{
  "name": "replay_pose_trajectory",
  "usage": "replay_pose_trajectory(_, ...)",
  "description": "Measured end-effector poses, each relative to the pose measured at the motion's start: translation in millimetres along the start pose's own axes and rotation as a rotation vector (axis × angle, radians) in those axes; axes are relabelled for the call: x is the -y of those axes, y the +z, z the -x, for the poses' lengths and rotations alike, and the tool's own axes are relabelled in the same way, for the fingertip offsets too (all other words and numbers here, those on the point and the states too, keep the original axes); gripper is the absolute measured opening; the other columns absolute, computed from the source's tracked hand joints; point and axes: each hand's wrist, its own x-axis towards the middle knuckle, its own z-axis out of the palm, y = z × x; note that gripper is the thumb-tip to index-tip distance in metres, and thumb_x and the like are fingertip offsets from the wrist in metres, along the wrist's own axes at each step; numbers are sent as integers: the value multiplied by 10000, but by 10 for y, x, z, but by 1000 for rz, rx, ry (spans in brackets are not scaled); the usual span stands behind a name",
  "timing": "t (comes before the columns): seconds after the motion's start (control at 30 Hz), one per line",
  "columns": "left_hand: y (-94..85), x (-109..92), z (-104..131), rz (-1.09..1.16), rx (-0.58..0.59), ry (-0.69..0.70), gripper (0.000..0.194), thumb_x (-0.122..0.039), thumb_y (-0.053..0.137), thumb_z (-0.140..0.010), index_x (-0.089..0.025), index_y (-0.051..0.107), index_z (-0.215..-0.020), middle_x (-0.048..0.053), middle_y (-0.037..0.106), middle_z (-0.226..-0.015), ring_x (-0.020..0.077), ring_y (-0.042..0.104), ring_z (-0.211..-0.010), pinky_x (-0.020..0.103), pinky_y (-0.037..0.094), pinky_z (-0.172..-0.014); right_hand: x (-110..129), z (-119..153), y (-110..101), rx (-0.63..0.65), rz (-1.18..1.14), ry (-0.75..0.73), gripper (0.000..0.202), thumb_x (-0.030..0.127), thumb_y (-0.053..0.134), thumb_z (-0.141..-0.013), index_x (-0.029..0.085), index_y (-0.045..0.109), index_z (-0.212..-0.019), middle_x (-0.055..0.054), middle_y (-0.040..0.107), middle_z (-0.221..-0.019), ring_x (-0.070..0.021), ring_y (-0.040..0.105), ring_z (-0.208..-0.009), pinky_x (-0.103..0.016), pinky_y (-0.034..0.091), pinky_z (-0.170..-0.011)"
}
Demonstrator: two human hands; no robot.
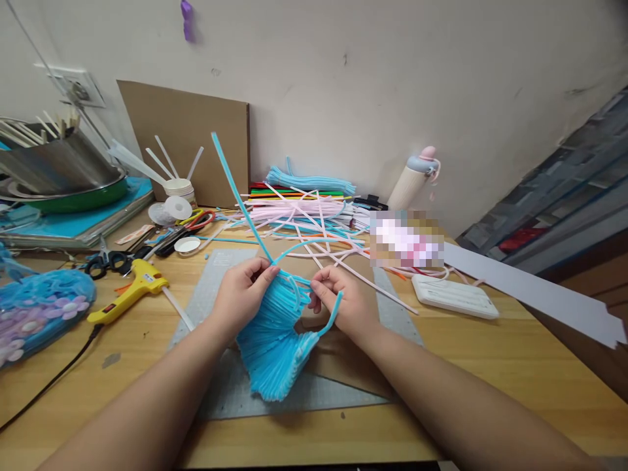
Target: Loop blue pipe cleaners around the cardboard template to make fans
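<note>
Bare from fingertips to wrists, a person's left hand and right hand appear before the head camera. The left forearm and right forearm are likewise uncovered, their smooth, rounded outlines widening from slimmer wrists down to the lower part of the view, where the frame cuts them off. The fingers have rounded tips; the nails are too small to make out.
</note>
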Motion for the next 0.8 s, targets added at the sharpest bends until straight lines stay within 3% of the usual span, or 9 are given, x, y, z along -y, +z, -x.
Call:
replay_pose_trajectory(0.2, 2, 0, -3, 44, -10, -22, 279, -401, 468, -782, -168, 508, -632, -38, 410, -562, 104, 383, -542, 206, 315, -513, -62, -59, -18, -5, -163, 77, 284, 306, 596, -739, 201, 435, -948, 41, 571, -575, -89, 496, -469, -201, 375, -450)
replay_pose_trajectory(0.33, 9, 7, -10, 81, 7, -48, 288, -396, 471, -781, -163, 490, -612, -37, 392, -556, 98, 365, -532, 196, 304, -492, -154, -86, -10, 121, -249, 201, 283, 279, 629, -698, 175, 500, -928, 43, 541, -557, -60, 428, -402, -167, 287, -371)
replay_pose_trajectory(0.6, 42, 45, 9, 124, -15, -137, 297, -429, 491, -769, -157, 531, -656, -42, 421, -557, 88, 375, -518, 184, 306, -482, -101, -9, 31, -7, 0, -88, 261, 234, 597, -737, 200, 572, -995, -6, 604, -781, -104, 569, -625, -243, 463, -591)
replay_pose_trajectory(0.7, 64, 56, 14, 177, 17, -164, 306, -435, 493, -768, -155, 525, -649, -43, 416, -546, 84, 371, -508, 181, 302, -474, -114, 3, 50, -49, -35, -70, 170, 254, 612, -731, 193, 537, -871, 14, 599, -683, -112, 584, -596, -231, 461, -552)
replay_pose_trajectory(0.8, 91, 80, 11, 203, 29, -158, 314, -436, 493, -772, -154, 505, -633, -48, 393, -540, 77, 357, -503, 177, 295, -472, -113, -7, 65, -61, -106, 14, 215, 293, 652, -692, 194, 472, -758, 45, 569, -566, -100, 552, -478, -187, 389, -417)
